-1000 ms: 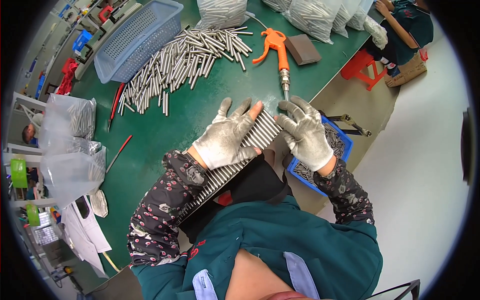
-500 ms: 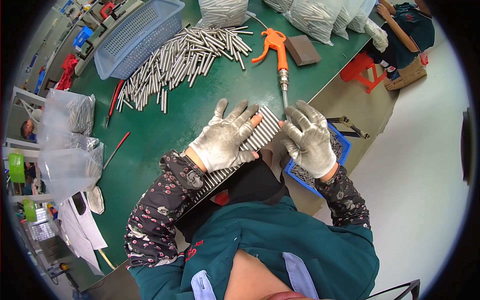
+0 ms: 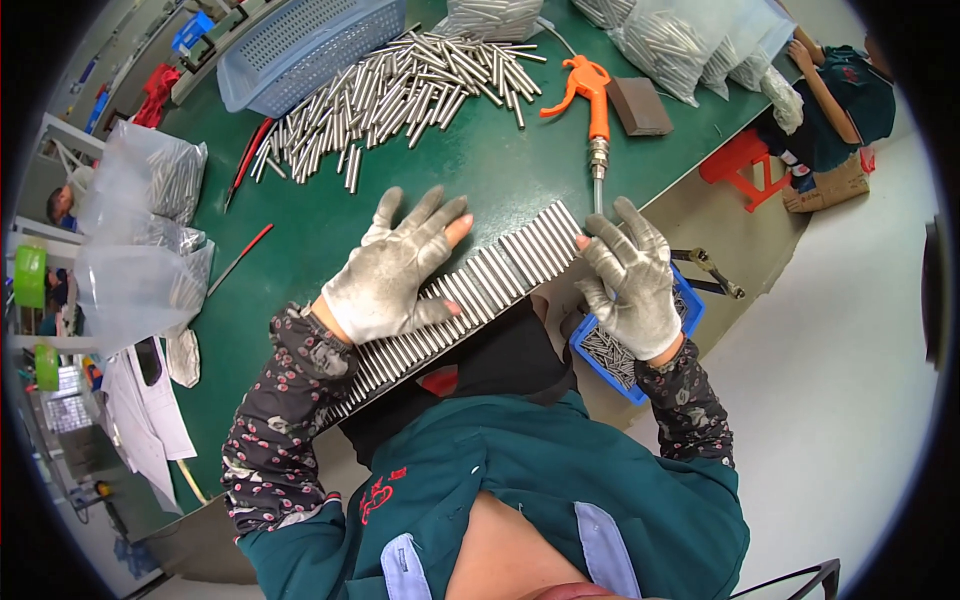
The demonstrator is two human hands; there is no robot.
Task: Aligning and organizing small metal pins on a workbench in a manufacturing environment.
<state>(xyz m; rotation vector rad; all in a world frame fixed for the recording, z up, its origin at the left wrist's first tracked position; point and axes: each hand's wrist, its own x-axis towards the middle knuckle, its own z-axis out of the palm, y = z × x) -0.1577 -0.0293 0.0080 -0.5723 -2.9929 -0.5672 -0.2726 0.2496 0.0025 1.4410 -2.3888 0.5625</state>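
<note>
Person stands at the near edge of the green counter (image 3: 300,240), both hands in grey work gloves. Left hand (image 3: 395,270) lies flat, fingers spread, pressing on the row of metal rods (image 3: 470,295) lined up side by side along the counter's near edge; nothing clenched, just palm-down contact. Right hand (image 3: 630,280) is open too, fingers splayed, touching the right end of the row at the counter's edge, not gripping anything.

Versus a second ago: hands sat closer together over the row's right part, and the right one has since slid out to the end, the left staying on the middle. Row looks straighter and tighter now; likely squaring the rods up, judging by the flat palms.

Blue tray (image 3: 690,320) with small metal parts hangs just below the right hand, off the counter edge. Loose pile of rods (image 3: 420,85) sits toward the far edge, beside a blue basket (image 3: 310,40). Orange air gun (image 3: 590,95) lies near the far-right corner, nozzle pointing at the row. Clear bags (image 3: 150,230) at the left edge.
</note>
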